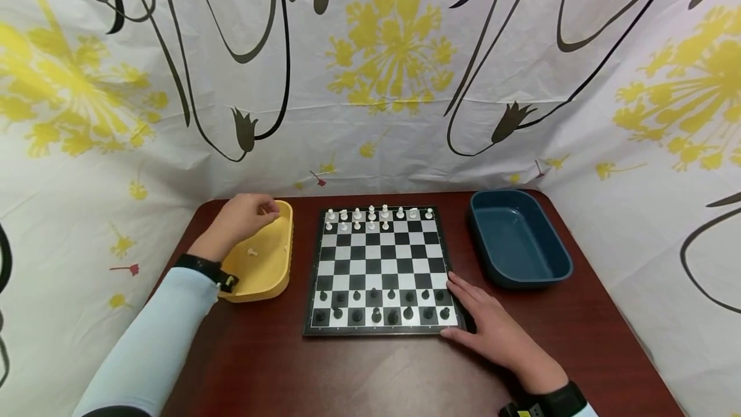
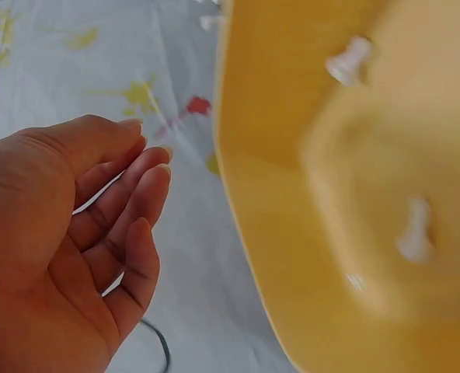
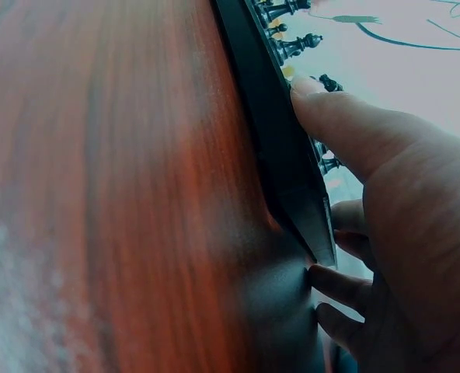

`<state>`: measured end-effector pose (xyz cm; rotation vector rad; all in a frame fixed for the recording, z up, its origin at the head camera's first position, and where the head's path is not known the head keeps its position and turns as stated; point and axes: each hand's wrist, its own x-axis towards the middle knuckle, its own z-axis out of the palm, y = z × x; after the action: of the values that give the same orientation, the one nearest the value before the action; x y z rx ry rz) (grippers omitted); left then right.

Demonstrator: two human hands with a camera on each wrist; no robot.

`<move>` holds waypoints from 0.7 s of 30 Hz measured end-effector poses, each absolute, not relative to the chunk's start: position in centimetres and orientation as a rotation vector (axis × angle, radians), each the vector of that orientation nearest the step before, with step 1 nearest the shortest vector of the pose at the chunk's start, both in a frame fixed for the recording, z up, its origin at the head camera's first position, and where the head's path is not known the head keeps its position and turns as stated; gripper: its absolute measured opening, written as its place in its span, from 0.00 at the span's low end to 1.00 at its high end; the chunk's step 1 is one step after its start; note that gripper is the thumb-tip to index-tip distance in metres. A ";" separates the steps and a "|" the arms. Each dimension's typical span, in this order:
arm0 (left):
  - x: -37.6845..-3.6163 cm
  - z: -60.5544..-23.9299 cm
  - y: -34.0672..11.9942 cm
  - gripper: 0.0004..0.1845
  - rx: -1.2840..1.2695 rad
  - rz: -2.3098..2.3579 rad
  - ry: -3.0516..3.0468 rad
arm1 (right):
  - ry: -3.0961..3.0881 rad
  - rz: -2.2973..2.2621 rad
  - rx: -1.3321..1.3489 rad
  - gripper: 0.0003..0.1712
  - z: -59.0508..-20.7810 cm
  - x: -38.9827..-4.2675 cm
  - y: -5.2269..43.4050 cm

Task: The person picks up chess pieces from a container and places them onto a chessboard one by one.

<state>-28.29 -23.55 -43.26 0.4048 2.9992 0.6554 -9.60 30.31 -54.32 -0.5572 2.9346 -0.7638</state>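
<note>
My left hand [image 1: 247, 217] is over the far left part of a yellow tray [image 1: 278, 285], its fingers loosely bent. In the left wrist view, nothing shows between the thumb and fingertips [image 2: 166, 151]. Two small white chess pawns [image 2: 416, 229] lie inside the tray. My right hand [image 1: 492, 327] rests at the near right corner of a chessboard [image 1: 373, 253], thumb at the front edge and fingers along the right side. White chess pieces [image 1: 372, 213] stand in two rows on the far side, with squares bare at the right of the second row. Black pieces [image 1: 376, 315] fill two near rows.
A dark blue tray [image 1: 564, 273] stands to the right of the board, with nothing visible in it. All of this is on a reddish-brown table [image 1: 370, 372]. Patterned white cloth [image 1: 376, 166] hangs behind the table and along its sides.
</note>
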 end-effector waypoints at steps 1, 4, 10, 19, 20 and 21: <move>-27.9 -43.4 -24.2 0.08 0.387 0.644 2.993 | 2.935 -0.762 -0.556 0.57 -54.3 -9.6 30.3; -27.0 -43.8 -25.8 0.07 0.358 0.612 2.979 | 2.935 -0.753 -0.554 0.57 -54.3 -9.6 30.3; -26.3 -44.7 -27.8 0.05 0.409 0.578 2.948 | 2.937 -0.768 -0.572 0.57 -54.3 -9.6 30.4; -25.2 -44.8 -28.2 0.04 0.344 0.405 2.915 | 2.935 -0.788 -0.600 0.56 -54.2 -9.5 30.4; -24.9 -44.8 -28.1 0.05 0.330 0.369 2.900 | 2.933 -0.787 -0.599 0.56 -54.1 -9.5 30.4; -24.6 -44.9 -28.0 0.04 0.320 0.336 2.875 | 2.933 -0.785 -0.597 0.56 -54.1 -9.5 30.4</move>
<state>-24.61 -27.97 -44.89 0.3204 2.8754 0.3365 -9.53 30.39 -54.12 -0.5972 2.9326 -0.7849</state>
